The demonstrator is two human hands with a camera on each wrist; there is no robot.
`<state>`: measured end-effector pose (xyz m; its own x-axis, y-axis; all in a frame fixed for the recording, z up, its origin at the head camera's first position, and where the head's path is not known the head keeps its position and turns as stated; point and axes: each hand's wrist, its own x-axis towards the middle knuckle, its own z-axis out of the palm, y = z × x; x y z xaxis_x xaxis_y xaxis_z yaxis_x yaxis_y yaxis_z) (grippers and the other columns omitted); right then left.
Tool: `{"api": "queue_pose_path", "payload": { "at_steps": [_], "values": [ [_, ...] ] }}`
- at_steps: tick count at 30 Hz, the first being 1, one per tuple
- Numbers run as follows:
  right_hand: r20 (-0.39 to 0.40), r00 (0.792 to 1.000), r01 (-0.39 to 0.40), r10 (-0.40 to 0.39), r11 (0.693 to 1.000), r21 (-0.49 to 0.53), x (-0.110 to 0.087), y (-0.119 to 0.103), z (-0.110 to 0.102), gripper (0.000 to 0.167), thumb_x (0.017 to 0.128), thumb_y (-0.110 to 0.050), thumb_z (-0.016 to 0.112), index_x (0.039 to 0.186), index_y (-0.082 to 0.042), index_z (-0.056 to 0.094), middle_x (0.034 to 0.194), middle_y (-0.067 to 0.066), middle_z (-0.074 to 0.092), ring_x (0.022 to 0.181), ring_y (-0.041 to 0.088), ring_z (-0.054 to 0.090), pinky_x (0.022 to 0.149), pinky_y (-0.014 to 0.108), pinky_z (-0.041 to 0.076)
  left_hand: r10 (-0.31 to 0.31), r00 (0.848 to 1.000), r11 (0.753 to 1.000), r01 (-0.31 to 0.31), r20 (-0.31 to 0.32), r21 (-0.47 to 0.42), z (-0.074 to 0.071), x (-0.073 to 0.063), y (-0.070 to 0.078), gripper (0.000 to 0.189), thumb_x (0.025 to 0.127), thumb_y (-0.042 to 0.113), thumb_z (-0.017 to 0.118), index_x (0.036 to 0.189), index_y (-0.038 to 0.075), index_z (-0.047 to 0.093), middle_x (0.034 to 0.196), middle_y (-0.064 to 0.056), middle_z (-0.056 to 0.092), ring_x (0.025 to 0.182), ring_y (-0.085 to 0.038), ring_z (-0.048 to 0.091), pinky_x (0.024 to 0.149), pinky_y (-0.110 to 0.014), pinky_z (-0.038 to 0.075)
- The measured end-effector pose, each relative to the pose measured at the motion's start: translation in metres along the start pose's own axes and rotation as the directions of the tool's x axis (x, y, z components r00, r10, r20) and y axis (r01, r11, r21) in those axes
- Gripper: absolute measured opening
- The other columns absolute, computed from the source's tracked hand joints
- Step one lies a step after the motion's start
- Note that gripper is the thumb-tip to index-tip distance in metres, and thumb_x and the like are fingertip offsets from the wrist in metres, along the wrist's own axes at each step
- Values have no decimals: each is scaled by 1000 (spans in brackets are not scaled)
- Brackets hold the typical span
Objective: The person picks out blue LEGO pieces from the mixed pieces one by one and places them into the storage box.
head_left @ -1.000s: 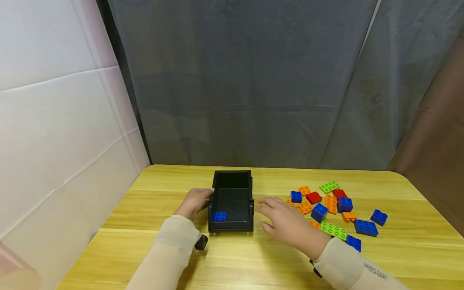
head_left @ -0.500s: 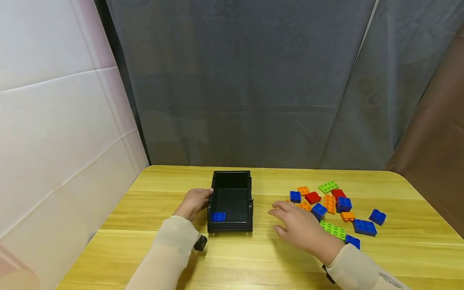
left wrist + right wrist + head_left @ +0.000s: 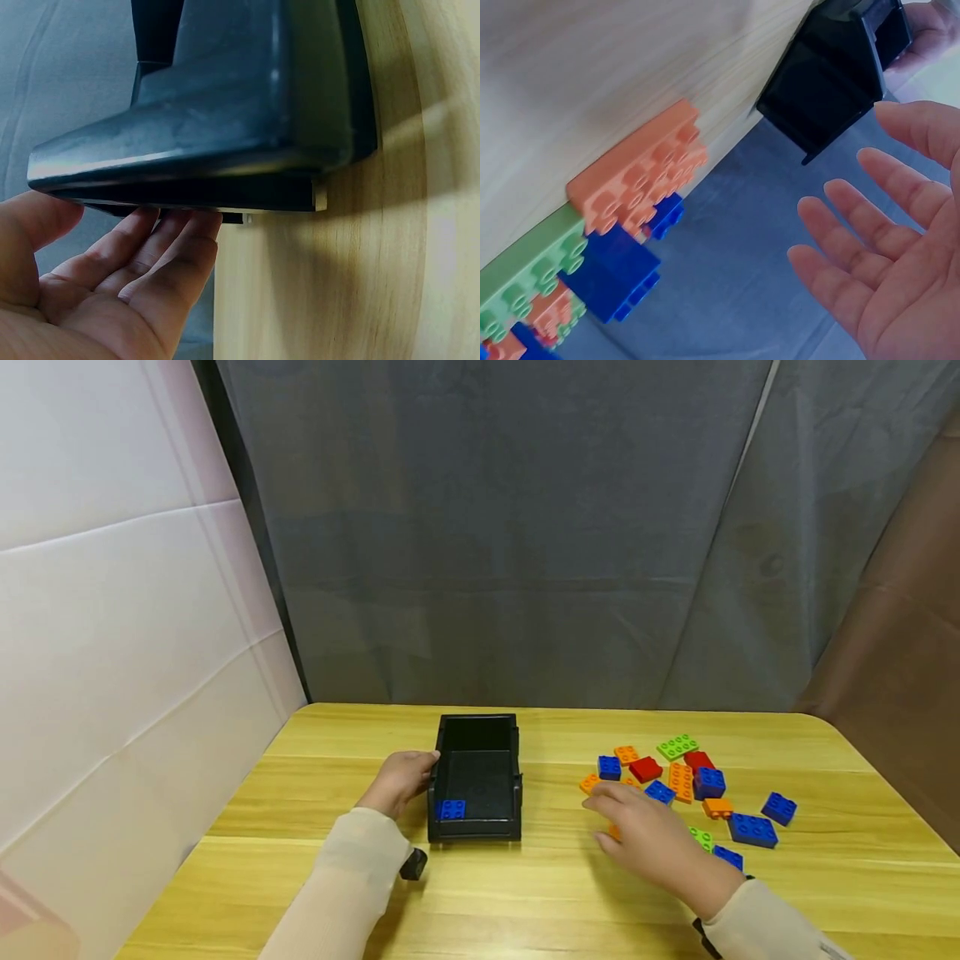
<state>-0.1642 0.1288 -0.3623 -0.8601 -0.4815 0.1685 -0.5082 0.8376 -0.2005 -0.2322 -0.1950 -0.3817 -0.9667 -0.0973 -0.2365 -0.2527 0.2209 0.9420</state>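
Observation:
A black plastic bin [image 3: 480, 777] stands on the table with one blue toy brick [image 3: 452, 810] in its near left corner. My left hand [image 3: 401, 781] is at the bin's left side; in the left wrist view its extended fingers [image 3: 169, 247] touch the outer wall under the rim. My right hand [image 3: 648, 835] hovers by the left edge of a pile of toy bricks, palm visible and fingers spread in the right wrist view, holding nothing. Nearest to it are an orange brick [image 3: 590, 783] and a long orange brick [image 3: 641, 169], which the hand mostly hides in the head view.
Several loose bricks lie right of the bin: red [image 3: 645, 769], blue [image 3: 753, 831], orange [image 3: 680, 782] and light green [image 3: 678, 747]. The wooden table [image 3: 300, 893] ends at a grey curtain [image 3: 487, 543] behind. White fabric [image 3: 135, 610] hangs at the left.
My right hand has moved right, away from the bin and over the near left edge of the brick pile. My left hand and the bin hold their place.

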Motion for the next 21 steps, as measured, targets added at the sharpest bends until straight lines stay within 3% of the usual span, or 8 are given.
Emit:
{"api": "queue_pose_path", "payload": {
  "at_steps": [11, 21],
  "values": [
    [-33, 998, -51, 51, 999, -1, -15, 22, -3, 39, 83, -20, 76, 119, -9, 67, 128, 13, 59, 117, 35, 56, 90, 53, 51, 11, 1000, 1000, -11, 5, -9, 0, 1, 0, 43, 103, 18, 44, 129, -16, 50, 128, -29, 56, 122, -42, 52, 106, -49, 39],
    [-14, 991, -131, 131, 991, 18, -28, 34, -6, 40, 83, -22, 76, 120, -11, 67, 129, 13, 58, 115, 36, 57, 86, 53, 53, 3, 1000, 1000, -3, -8, -13, 0, 4, -2, 43, 102, 19, 45, 128, -15, 51, 124, -27, 58, 118, -40, 55, 105, -49, 40]
  ]
}}
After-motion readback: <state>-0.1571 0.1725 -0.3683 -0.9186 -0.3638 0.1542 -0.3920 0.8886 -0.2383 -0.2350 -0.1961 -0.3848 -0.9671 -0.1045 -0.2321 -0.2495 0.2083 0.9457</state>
